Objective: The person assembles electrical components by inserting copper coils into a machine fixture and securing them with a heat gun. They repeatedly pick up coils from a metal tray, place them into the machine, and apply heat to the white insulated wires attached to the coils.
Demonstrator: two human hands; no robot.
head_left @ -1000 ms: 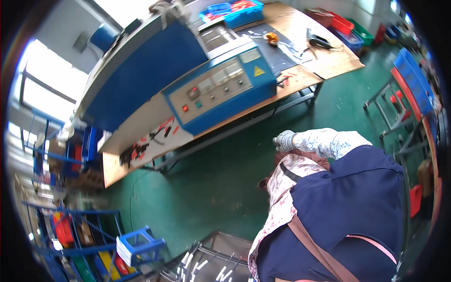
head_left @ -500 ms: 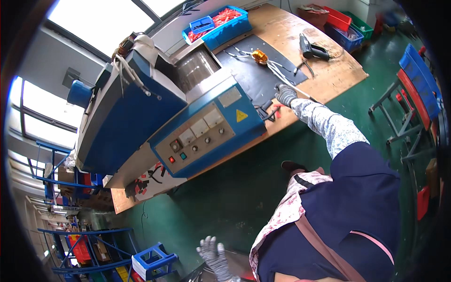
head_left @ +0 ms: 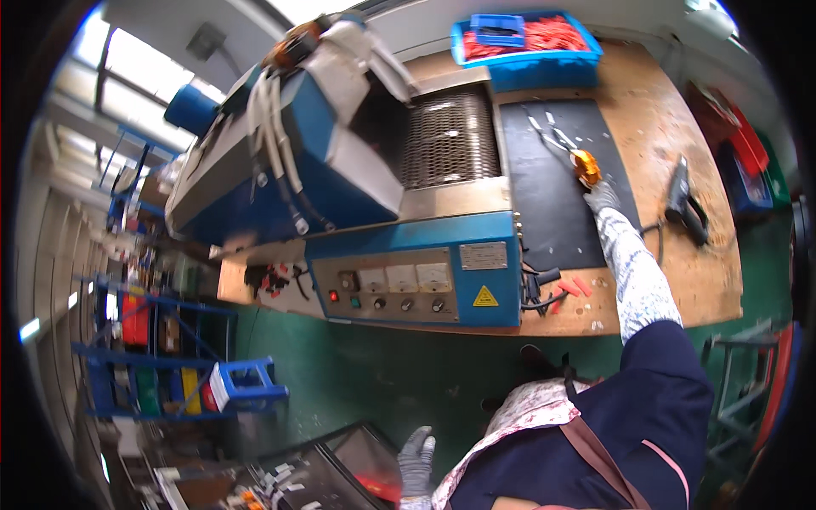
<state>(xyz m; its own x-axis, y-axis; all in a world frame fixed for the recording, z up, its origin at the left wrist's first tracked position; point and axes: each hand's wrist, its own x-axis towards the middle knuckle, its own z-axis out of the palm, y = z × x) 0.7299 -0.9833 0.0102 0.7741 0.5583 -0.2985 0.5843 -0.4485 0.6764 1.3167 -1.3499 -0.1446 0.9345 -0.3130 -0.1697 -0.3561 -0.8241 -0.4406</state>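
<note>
My right hand (head_left: 603, 197), in a grey knitted glove, reaches over the black mat (head_left: 552, 217) on the wooden bench. Its fingers close on the near end of an orange-wrapped cable bundle (head_left: 586, 168), though blur softens the fingertips. White cables (head_left: 552, 134) stick out from the bundle's far end across the mat. Any cables on the near side are hidden beneath my sleeve. Low in the picture, my left hand (head_left: 416, 463), gloved alike, hangs in front of my body beside a dark-framed cart. It holds nothing and its fingers are stretched out.
A blue machine with a mesh conveyor (head_left: 450, 140) stands left of the mat. Behind the mat sits a blue bin (head_left: 544, 75) of red pieces. A black heat gun (head_left: 684, 204) lies to the right. Red sleeves (head_left: 571, 289) lie near the front edge. The cart (head_left: 327, 476) is lower left.
My right hand has moved from near the mat's front edge up to the orange-wrapped bundle. The view has turned and shifted. My left hand's fingers are less spread, and more of the cart shows.
</note>
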